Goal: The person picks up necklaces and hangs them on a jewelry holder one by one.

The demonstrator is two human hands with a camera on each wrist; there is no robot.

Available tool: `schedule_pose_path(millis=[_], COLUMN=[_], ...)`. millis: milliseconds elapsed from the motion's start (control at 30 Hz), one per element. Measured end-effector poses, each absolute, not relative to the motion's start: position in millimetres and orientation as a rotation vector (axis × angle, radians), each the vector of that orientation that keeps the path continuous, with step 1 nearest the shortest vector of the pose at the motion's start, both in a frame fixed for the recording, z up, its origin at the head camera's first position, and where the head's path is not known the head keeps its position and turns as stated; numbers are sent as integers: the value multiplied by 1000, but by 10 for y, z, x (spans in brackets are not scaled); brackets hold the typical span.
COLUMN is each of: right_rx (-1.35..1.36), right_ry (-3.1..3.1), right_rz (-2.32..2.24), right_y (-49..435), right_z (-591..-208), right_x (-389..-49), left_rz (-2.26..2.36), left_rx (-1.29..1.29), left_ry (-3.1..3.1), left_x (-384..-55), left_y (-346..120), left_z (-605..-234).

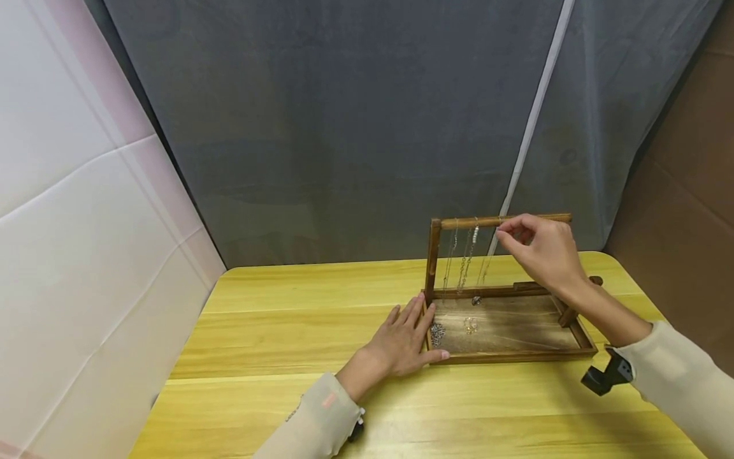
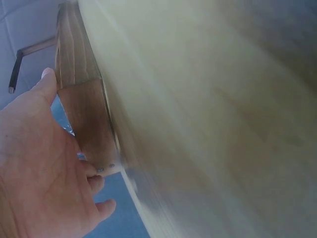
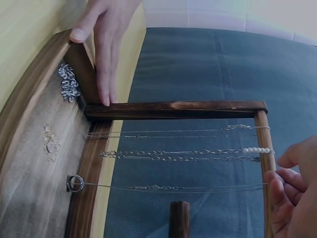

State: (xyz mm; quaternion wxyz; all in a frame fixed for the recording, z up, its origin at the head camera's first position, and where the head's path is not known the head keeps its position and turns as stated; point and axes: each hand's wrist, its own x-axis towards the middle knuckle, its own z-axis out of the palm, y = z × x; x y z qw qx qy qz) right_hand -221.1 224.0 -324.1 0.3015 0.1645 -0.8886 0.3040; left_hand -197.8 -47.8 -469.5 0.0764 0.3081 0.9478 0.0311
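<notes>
A brown wooden jewelry stand (image 1: 516,357) has a shallow tray below a raised bar. My left hand (image 1: 397,344) rests on the tray's left end, fingers spread, thumb at the front corner. At the bar, my right hand (image 1: 541,250) pinches the thin chain of a necklace with a ring-shaped pendant (image 3: 76,183); the pinch itself is partly hidden. This necklace hangs with its pendant low by the tray's back edge. Further left on the bar hang a chunky chain necklace with white beads (image 3: 256,150) and a finer silver chain (image 3: 198,130).
Inside the tray lie a heap of silver chain (image 1: 437,333) at the left and a small gold-coloured chain (image 1: 470,325). Short wooden pegs (image 1: 568,316) stand at the stand's right end. The yellow wooden table (image 1: 275,331) extends left, with a grey curtain (image 1: 344,127) behind.
</notes>
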Motion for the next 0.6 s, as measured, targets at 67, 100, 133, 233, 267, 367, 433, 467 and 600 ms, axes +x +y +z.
schedule_pose_path(millis=[67,100,133,233,267,367,433,467,600], right_rx=[463,474,484,528,549,620,683,714,831], right_ry=[-2367,-2374,-2380,-2398,-2401,-2404,-2401,-2398,-2396], right_rz=[794,791,788,790,786,776,774,776,795], right_y=[2233,2230,2228,2226,2225,2222,2219,2218,2198], right_z=[-3270,-3283,-3295,-3336,-3352,-3412,-3460,-3485,-3588], right_x=[-2189,-2176,-2164,-2130,-2122,-2093,-2067,-2052,-1993], left_rz=[92,91,89,74,69,62,61,63,60], left_rx=[925,925,924,922,921,914,910,908,901], left_ry=[2842,2841,2840,2844,2844,2846,2846,2845,2848], left_x=[-1975,-1974,-1973,-1972,-1973,-1976,-1978,-1979,-1981], left_y=[-478,-479,-479,-476,-477,-477,-477,-480,-480], left_z=[-4692,-4691,-4691,-4698,-4699,-4704,-4705,-4704,-4701])
